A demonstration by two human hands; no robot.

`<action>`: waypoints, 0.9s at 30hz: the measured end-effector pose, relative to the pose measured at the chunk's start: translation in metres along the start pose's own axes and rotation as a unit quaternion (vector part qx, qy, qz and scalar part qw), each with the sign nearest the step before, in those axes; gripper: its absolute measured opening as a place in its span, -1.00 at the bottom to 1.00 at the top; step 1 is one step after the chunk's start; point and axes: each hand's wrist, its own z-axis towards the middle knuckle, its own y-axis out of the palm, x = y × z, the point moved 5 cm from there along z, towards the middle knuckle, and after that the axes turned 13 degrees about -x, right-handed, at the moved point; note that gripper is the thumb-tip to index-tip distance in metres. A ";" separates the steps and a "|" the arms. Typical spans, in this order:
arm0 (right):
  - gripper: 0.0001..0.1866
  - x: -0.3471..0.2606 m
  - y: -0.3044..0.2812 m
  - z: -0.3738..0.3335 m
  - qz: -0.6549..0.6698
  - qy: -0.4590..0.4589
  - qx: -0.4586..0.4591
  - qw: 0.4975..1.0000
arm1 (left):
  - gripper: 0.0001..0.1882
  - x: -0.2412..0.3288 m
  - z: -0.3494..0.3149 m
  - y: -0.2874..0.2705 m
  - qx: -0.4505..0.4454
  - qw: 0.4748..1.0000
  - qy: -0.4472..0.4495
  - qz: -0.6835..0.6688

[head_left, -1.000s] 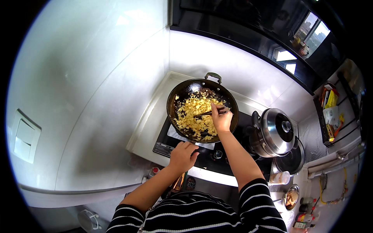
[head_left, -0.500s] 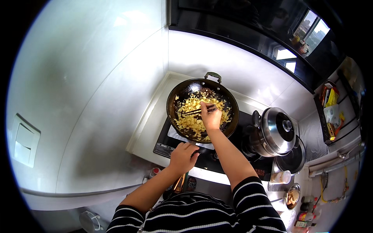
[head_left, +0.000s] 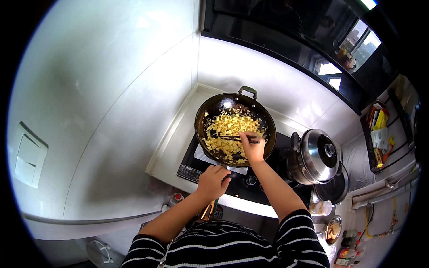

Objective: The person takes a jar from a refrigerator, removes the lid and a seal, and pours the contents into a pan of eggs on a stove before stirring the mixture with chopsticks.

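A large dark wok [head_left: 200,111] sits on the black cooktop [head_left: 241,187], with a green-grey loop handle on its far side. Inside it lies a spread of small yellow pieces [head_left: 223,123] that look like scrambled egg. My right hand [head_left: 253,147] is closed round a pair of dark chopsticks [head_left: 230,138], held nearly level over the food with the tips pointing left into it. At the wok's near edge my left hand [head_left: 213,182] curls its fingers and thumb round a dark handle, which is mostly hidden by the hand.
A lidded steel pot [head_left: 313,156] stands right of the wok, overlapping a black pan [head_left: 333,187]. Further right are a jar [head_left: 321,207], a bowl of food [head_left: 333,230] and several bottles. A white wall [head_left: 120,111] closes in on the left; a black cabinet [head_left: 286,40] hangs above.
My right hand and the chopsticks have moved to the right and nearer me across the wok. The left hand keeps its place at the near edge. The whole view has shifted slightly.
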 end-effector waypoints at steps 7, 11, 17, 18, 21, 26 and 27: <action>-0.87 0.018 -0.011 -0.015 -0.007 -0.034 -0.043 0.998 | -0.79 0.000 0.000 0.000 -0.001 1.000 0.007 0.001; -0.75 0.052 -0.014 0.011 0.040 0.059 0.072 0.995 | -0.78 0.002 0.001 -0.001 0.001 1.000 0.011 -0.004; -0.66 0.005 0.016 0.039 -0.088 -0.021 0.038 0.995 | -0.78 -0.001 0.000 0.001 -0.001 1.000 0.002 0.008; -0.66 0.011 0.022 0.040 -0.089 -0.004 0.033 0.995 | -0.78 -0.001 0.000 0.001 0.000 1.000 0.004 0.007; -0.74 0.017 0.027 0.045 -0.110 -0.033 0.046 0.992 | -0.79 0.001 0.001 0.001 0.002 1.000 0.010 0.007; -0.75 0.011 0.027 0.039 -0.078 -0.059 0.071 0.993 | -0.79 0.002 0.000 -0.001 0.007 1.000 0.009 0.007; -0.73 0.009 0.024 0.037 -0.084 -0.079 0.076 0.990 | -0.79 0.001 0.000 -0.001 0.007 1.000 0.010 0.007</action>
